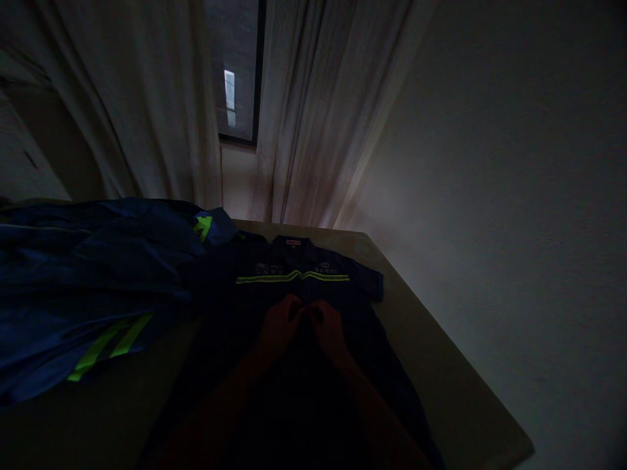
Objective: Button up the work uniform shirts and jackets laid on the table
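A dark navy work shirt [304,274] with a yellow-green reflective chest stripe lies flat on the table [441,365], collar pointing away from me. My left hand [279,326] and my right hand [327,329] sit side by side on the shirt's front centre, just below the stripe. Both have their fingers curled and pinched at the shirt's middle seam, fingertips nearly touching. The room is very dark, so what the fingers pinch is hard to make out.
A pile of blue garments [93,281] with yellow-green stripes lies on the table's left part. Pale curtains [313,111] hang behind the table around a dark window [235,72]. A plain wall [514,196] runs along the right.
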### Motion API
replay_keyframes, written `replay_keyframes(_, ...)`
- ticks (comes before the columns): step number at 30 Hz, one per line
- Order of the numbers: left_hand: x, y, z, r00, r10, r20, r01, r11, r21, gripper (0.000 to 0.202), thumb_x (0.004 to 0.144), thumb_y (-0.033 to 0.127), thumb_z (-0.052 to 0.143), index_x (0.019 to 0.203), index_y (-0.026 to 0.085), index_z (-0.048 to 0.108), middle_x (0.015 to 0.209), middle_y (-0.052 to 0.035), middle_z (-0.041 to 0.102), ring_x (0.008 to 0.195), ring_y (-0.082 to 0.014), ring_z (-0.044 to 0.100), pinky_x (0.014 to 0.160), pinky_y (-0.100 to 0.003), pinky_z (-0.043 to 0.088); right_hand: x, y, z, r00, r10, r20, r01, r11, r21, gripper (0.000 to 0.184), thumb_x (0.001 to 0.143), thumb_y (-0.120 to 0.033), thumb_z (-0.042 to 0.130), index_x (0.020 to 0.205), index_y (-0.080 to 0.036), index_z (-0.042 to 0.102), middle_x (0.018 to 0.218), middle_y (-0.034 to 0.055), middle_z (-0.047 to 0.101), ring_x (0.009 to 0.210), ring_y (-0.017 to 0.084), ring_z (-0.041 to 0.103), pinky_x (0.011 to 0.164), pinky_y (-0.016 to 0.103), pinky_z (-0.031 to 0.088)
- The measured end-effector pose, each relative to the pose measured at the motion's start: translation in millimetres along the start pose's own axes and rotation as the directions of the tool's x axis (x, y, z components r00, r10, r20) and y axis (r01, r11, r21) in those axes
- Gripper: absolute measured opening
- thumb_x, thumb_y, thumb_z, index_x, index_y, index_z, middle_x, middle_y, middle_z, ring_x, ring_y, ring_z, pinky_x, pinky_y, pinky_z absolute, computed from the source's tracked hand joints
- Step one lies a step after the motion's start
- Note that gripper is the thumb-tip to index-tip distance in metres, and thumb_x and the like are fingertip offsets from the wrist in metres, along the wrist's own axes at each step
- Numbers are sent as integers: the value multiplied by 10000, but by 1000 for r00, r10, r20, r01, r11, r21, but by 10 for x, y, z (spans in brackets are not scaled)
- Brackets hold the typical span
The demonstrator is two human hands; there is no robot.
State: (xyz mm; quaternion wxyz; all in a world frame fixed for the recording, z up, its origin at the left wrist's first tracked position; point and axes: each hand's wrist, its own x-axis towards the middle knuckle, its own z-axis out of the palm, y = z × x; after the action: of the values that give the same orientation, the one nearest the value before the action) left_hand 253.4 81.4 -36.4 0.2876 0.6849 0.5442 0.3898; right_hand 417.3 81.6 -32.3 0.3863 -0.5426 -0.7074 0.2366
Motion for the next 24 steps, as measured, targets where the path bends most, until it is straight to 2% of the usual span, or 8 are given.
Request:
replay_keyframes(6,34,-87,6,1000,7,13,-7,1000,-11,144,924,210,563,1067,224,574,977,-18,741,901,-177,712,818,-294,520,7,-10,3,998,-55,8,55,998,-21,125,886,-209,571,878,-207,696,903,63,724,861,218,680,793,329,499)
replay_keyframes(9,36,-78,4,1000,27,16,-27,999,16,177,922,181,537,1092,224,566,974,-13,730,878,-160,705,791,-271,525,9,-23,0,999,-40,-5,40,999,7,121,882,-210,569,881,-212,690,907,56,726,865,215,677,793,321,497)
replay_keyframes(16,-5,-12,38,988,129,80,-146,957,251,216,930,149,519,1066,221,669,1086,-69,710,1050,-232,638,969,-377,469,15,-18,5,997,71,12,-71,995,69,115,883,-274,599,927,-217,688,917,44,739,863,214,684,786,320,511)
replay_keyframes(24,-99,89,21,978,173,116,-208,856,473,283,934,77,453,1079,191,668,1042,-131,688,1005,-293,623,907,-426,461,73,39,-4,992,122,40,-127,983,132,179,892,-340,619,873,-210,740,863,41,769,820,216,704,750,313,523)
